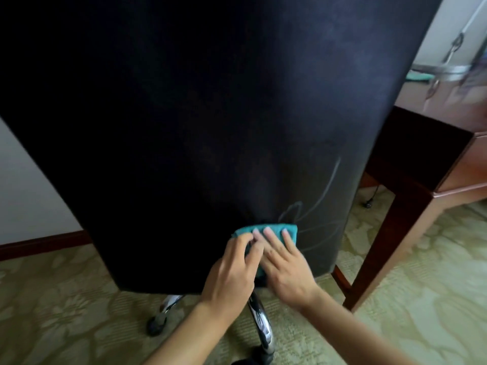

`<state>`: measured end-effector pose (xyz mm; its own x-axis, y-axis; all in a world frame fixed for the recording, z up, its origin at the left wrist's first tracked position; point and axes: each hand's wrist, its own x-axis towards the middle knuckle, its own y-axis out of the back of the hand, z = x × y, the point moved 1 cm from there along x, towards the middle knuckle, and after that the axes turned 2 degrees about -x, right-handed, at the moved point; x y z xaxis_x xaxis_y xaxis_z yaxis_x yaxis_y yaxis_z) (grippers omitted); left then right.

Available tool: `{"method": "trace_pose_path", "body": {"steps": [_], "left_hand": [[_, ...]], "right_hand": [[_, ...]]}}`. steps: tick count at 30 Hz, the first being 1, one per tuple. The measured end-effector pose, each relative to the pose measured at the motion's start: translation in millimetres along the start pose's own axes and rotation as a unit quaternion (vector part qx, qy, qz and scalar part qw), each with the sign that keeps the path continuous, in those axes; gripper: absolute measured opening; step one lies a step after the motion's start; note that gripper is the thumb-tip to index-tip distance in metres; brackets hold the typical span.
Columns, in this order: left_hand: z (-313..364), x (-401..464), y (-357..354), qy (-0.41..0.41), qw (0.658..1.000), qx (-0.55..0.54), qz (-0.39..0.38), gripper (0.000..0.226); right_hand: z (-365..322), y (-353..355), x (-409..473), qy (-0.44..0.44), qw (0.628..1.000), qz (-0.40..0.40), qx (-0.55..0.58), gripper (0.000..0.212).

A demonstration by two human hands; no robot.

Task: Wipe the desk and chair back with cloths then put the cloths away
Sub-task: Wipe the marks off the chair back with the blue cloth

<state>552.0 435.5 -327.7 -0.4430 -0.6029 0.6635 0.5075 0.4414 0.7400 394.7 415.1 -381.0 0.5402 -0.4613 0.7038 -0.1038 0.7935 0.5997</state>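
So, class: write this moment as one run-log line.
stage: wiping chair back | left hand: grips teal cloth | right hand: fingers flat on cloth | spot: low, near pale wipe streaks | desk: right

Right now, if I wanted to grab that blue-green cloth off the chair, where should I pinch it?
Probably the teal cloth's top edge, coming from above. That strip is bare, while the left hand and right hand cover its lower part, pressing it flat on the black chair back. Pinch the upper right corner, which shows clearly.
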Motion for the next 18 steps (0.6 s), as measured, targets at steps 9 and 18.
{"method": "trace_pose_path", "body": {"steps": [9,18], "left_hand": [[58.3,124.4,47.0,-0.054,0.994,0.009,0.092,0.036],[44.6,50.4,-12.4,-0.058,0.997,0.012,-0.046,0.036]], "right_hand": [[88.8,53.3,61.1,-0.139,0.974,0.174,0.034,0.065],[14.5,0.2,-33.2,-0.186,0.981,0.028,0.047,0.073]]}}
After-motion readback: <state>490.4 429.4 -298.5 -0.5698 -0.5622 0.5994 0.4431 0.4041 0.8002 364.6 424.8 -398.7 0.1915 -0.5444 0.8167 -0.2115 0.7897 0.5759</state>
